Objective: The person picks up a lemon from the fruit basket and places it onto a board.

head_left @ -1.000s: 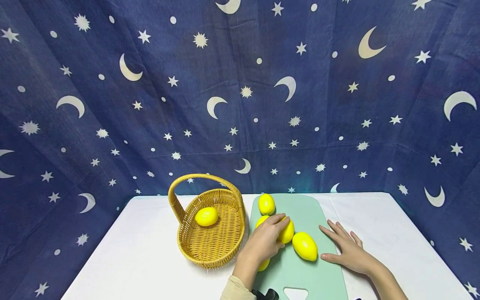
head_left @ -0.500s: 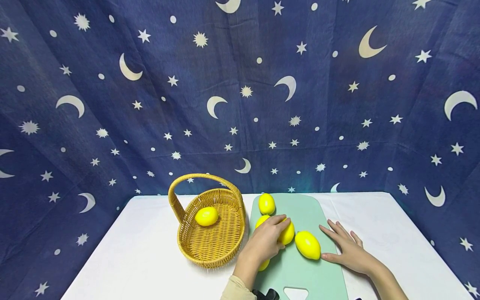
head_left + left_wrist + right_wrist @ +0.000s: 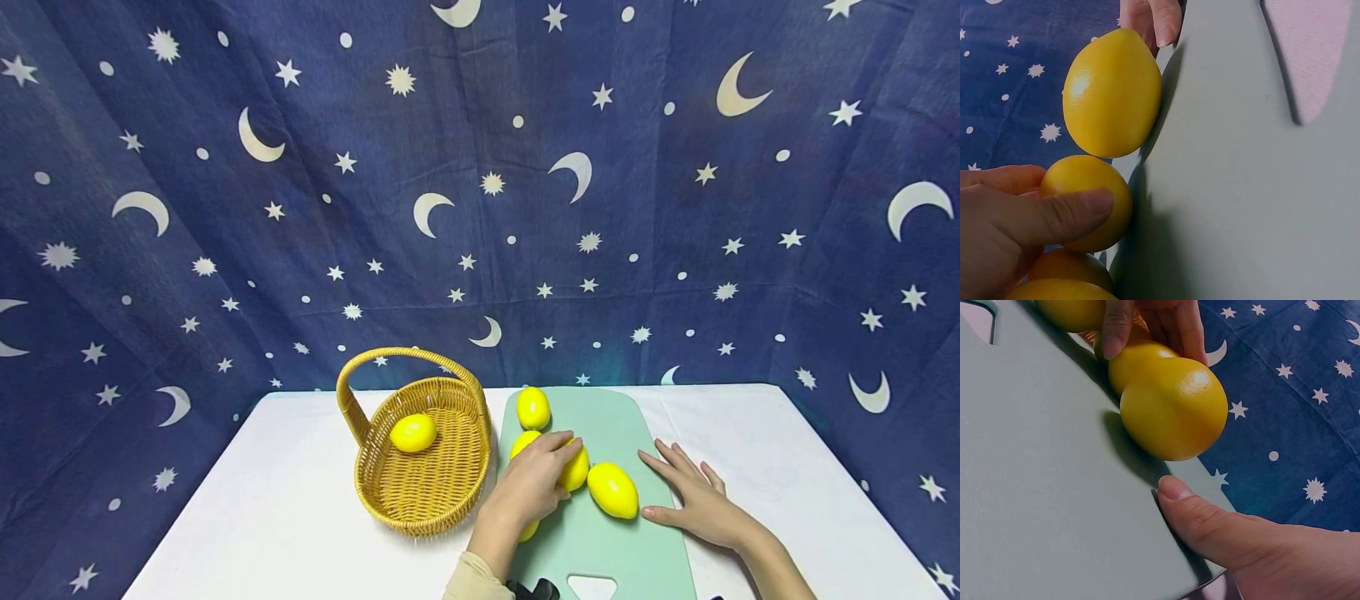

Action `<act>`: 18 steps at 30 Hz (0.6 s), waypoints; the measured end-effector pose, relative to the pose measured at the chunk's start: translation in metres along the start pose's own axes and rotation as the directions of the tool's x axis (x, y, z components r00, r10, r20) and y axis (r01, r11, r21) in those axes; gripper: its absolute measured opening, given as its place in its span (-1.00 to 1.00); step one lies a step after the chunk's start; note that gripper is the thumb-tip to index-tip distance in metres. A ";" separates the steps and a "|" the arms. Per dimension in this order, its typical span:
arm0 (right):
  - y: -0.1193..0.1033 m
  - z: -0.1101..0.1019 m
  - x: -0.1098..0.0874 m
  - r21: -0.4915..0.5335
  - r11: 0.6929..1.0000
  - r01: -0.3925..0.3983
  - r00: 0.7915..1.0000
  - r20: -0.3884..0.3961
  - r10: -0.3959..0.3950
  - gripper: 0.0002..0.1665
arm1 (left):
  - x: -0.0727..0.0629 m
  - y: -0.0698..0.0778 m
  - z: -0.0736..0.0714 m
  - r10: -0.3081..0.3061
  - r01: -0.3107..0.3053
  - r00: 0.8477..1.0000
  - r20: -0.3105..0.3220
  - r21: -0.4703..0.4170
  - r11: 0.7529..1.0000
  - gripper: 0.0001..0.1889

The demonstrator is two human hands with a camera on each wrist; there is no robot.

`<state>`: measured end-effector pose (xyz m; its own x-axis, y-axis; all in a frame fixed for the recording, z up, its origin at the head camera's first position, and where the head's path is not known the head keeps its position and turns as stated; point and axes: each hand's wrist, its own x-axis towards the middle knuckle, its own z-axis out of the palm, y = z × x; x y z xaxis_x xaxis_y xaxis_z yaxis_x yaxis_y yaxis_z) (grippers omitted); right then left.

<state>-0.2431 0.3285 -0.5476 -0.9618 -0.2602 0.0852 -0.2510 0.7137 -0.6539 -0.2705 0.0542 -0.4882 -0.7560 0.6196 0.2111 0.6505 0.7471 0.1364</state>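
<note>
My left hand (image 3: pixel 528 483) grips a yellow lemon (image 3: pixel 577 468) on the pale green cutting board (image 3: pixel 585 550). In the left wrist view the thumb lies across this lemon (image 3: pixel 1082 173) and the fingers are on its far side. Just right of it lies another lemon (image 3: pixel 613 492), its tip close to the thumb of my right hand (image 3: pixel 693 504). That hand is spread at the board's right edge and holds nothing; the right wrist view shows a small gap between thumb and lemon (image 3: pixel 1175 409). Two more lemons are partly hidden by the left hand, behind it (image 3: pixel 522 442) and below it (image 3: pixel 529 530).
A lemon (image 3: pixel 533 408) sits at the board's far left corner. Left of the board stands a wicker basket (image 3: pixel 363 492) with a tall handle and one lemon (image 3: pixel 413 433) inside. The white-covered table (image 3: pixel 300 517) ends at a blue curtain (image 3: pixel 480 250) with moons and stars.
The lemon between the two hands has shifted right towards the right thumb, then slightly back left. Both hands have stayed almost still.
</note>
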 end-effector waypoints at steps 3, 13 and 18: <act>0.000 0.000 0.000 0.001 1.000 -0.001 1.000 0.001 0.001 -0.04 | 0.000 0.001 0.001 -0.015 0.015 1.000 -0.002 -0.016 1.000 -0.22; -0.001 0.000 -0.001 -0.004 1.000 0.013 1.000 -0.009 -0.013 -0.05 | 0.000 0.003 0.001 -0.065 0.065 0.998 -0.005 -0.056 0.996 -0.29; -0.002 0.000 -0.001 -0.009 1.000 0.022 1.000 -0.016 -0.022 -0.07 | 0.001 0.002 0.001 -0.055 0.054 0.998 -0.004 -0.044 0.998 -0.30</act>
<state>-0.2417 0.3274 -0.5460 -0.9576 -0.2655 0.1119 -0.2733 0.7137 -0.6450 -0.2697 0.0570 -0.4888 -0.7901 0.5768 0.2076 0.6110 0.7684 0.1905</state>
